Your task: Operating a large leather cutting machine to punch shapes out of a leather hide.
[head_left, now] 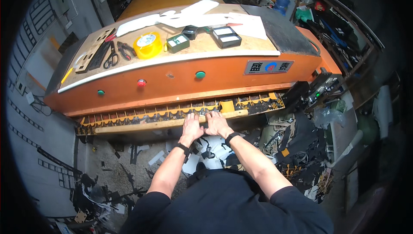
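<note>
In front of me a long wooden board point(142, 126) with a pale front edge sits in the low slot of an orange machine point(167, 77). Behind that edge runs a row of scalloped yellow-orange pieces point(150, 113), with dark scraps between them. My left hand point(192, 127) is on the board's front edge near its middle, fingers over the top. Close beside it, thumbs almost meeting, my right hand point(216, 125) holds the same edge. Both thumbs lie along the near side; their undersides are hidden. A yellow-orange block point(226, 106) stands just beyond my right fingers.
On the machine's top lie scissors point(111, 58), pliers point(126, 51), a yellow tape roll point(147, 45), small boxes point(226, 36) and white sheets point(198, 19). Green and red buttons point(141, 83) line its front. Scraps point(211, 148) litter the floor; a loaded rack point(335, 32) stands right.
</note>
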`<state>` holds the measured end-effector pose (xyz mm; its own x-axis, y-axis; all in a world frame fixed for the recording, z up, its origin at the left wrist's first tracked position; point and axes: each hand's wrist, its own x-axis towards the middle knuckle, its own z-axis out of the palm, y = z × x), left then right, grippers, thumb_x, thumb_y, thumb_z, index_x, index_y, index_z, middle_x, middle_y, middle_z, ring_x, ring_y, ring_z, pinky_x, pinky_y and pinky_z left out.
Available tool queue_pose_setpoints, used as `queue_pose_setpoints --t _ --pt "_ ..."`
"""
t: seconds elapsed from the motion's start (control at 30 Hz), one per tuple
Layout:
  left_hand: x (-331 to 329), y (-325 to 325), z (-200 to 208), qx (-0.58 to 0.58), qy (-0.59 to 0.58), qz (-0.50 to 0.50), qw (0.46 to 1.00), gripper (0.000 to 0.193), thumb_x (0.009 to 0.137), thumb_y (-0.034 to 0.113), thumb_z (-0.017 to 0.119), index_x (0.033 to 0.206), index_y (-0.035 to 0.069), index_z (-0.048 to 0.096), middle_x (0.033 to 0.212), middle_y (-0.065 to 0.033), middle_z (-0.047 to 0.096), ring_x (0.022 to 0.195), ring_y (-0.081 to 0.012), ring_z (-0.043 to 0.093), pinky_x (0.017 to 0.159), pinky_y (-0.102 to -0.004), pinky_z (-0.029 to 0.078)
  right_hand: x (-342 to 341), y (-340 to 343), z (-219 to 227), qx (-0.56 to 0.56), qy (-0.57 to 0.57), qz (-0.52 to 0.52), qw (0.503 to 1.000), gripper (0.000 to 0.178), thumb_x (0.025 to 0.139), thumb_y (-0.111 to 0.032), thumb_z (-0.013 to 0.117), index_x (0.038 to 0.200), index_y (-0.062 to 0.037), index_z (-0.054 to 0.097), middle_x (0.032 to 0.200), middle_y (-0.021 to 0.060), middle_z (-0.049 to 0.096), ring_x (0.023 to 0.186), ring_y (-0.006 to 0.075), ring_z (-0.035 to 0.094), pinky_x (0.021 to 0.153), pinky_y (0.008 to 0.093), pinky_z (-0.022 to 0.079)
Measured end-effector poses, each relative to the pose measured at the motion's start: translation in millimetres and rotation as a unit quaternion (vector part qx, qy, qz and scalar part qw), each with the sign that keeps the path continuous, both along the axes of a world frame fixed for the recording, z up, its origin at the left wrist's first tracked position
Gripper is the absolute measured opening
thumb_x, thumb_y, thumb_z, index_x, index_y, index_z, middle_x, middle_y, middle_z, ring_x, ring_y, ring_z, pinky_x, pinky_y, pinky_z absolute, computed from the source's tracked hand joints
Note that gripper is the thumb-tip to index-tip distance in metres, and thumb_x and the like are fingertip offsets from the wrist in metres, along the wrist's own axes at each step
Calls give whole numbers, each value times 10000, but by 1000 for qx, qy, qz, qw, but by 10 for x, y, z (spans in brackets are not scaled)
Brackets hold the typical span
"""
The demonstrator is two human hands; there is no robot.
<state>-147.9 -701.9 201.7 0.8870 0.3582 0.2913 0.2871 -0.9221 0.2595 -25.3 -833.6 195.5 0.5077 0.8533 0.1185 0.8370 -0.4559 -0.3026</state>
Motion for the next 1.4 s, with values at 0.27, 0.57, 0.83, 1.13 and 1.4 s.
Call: queue_pose_setpoints --t 0.27,0.57,0.83,1.13,1.4 --pt "-393 -144 -484 17 -30 9 999 446 942 379 810 1127 -22 754 1268 -236 659 1256 -401 586 1033 -500 482 -37 -410 -65 19 206 102 973 985 900 -693 820 1591 -29 593 1535 273 626 1445 418 588 1243 509 446" --pt "292 0 -38 46 -161 -115 979 85 974 95 728 986 11 732 1018 -181 648 1022 -395 642 909 -522 536 943 -696 -129 315 198 -247 895 392 951 -254 804 1221 25 755 1076 170 754 1013 363 747 961 472 594" --pt "512 323 -175 7 -35 -76 996 379 930 156 821 1261 -13 750 1488 -184 678 1392 -395 587 1181 -504 469 939 -801 -259 201 159 -259 931 284 919 -228 817 991 46 816 929 245 821 932 386 820 881 468 634" --pt "150 211 -411 -110 -121 -93 982 444 937 157 836 1345 14 738 1525 -150 665 1436 -393 551 1234 -500 431 862 -1245 -481 241 301 -277 880 265 862 -205 842 987 28 821 835 89 802 762 128 731 737 307 602" --pt "-104 300 -699 -345 -266 -66 898 836 1136 516 534 1771 39 276 1816 -195 328 1669 -348 311 1321 -521 305 206 -827 -169 273 189 -227 915 155 862 -158 813 887 -4 812 807 181 795 726 276 797 730 378 638"
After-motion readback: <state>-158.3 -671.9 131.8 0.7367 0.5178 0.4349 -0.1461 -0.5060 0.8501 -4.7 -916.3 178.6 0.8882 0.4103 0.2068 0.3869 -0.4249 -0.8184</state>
